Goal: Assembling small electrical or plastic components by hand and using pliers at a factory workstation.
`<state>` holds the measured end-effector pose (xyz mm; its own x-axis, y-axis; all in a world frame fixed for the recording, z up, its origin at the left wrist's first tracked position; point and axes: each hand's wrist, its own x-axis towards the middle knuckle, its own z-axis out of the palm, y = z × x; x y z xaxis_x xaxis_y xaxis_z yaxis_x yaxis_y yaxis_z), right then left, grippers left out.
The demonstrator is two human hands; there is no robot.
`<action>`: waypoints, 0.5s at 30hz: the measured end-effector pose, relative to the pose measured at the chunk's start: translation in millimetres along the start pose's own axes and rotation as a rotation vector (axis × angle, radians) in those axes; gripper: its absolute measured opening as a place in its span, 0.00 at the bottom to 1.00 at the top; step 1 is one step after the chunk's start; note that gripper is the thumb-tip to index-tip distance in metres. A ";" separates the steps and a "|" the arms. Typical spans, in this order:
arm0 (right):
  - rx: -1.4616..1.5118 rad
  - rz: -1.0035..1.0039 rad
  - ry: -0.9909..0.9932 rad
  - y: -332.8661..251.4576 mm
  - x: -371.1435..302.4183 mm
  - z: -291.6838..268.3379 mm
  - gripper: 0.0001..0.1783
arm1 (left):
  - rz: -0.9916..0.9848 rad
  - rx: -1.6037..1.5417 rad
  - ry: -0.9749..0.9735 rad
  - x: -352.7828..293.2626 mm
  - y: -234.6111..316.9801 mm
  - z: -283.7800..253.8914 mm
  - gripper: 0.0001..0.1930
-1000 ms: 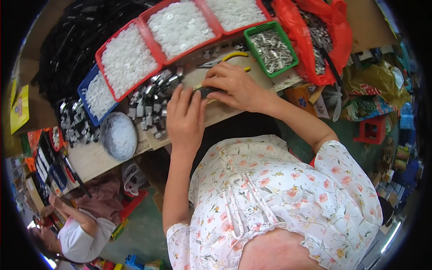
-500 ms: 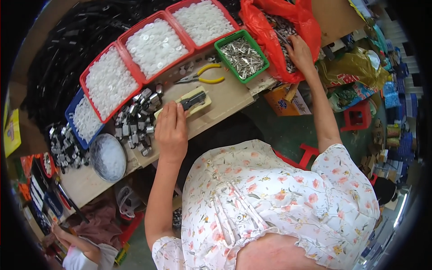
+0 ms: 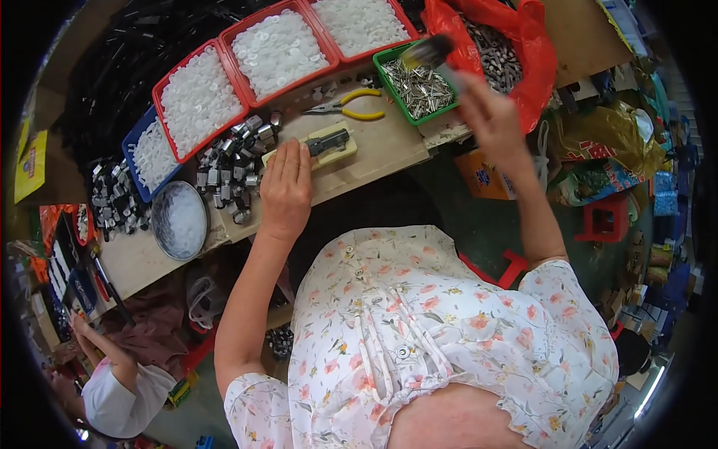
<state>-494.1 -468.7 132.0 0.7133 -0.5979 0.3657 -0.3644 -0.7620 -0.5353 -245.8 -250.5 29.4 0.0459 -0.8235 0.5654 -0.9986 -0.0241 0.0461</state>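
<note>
My left hand [image 3: 286, 184] grips the left end of a cream block [image 3: 335, 158] near the table's front edge, its fingers laid together over it. A dark, narrow part [image 3: 329, 141] sits in the block's top, just beyond my fingertips. My right hand [image 3: 490, 123], smeared by motion, is closed in front of the red bag. From it sticks out a blurred tool with a dark head [image 3: 428, 51], over the green tray [image 3: 410, 117] of small metal pins [image 3: 422, 91]. The tool's exact kind does not show.
Yellow-handled pliers [image 3: 348, 105] lie behind the block. Red trays [image 3: 249, 103] of white discs stand at the back. Loose metal clips [image 3: 224, 176] and a round bowl [image 3: 155, 224] are to the left. A red bag [image 3: 538, 75] holds metal parts. Another person's arm [image 3: 105, 344] shows at lower left.
My right hand has come out of the red bag toward me, with the dark-headed tool now showing in it. My left hand stays on the block. The view has shifted slightly.
</note>
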 end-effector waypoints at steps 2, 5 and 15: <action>0.073 -0.129 -0.099 -21.9 -9.5 31.7 0.19 | 0.011 -0.001 -0.009 2.7 -0.4 -0.8 0.16; 0.056 -0.098 -0.305 -41.2 -6.6 53.7 0.20 | 0.016 -0.006 -0.006 4.0 1.0 -1.7 0.16; -0.189 -0.116 -0.456 -50.5 -18.7 74.0 0.21 | 0.010 -0.020 0.015 5.8 0.7 -1.4 0.15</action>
<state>-444.7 -400.7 95.9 0.9290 -0.3695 0.0220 -0.3393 -0.8738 -0.3483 -246.3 -254.4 33.9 0.0362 -0.8150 0.5783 -0.9984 -0.0041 0.0567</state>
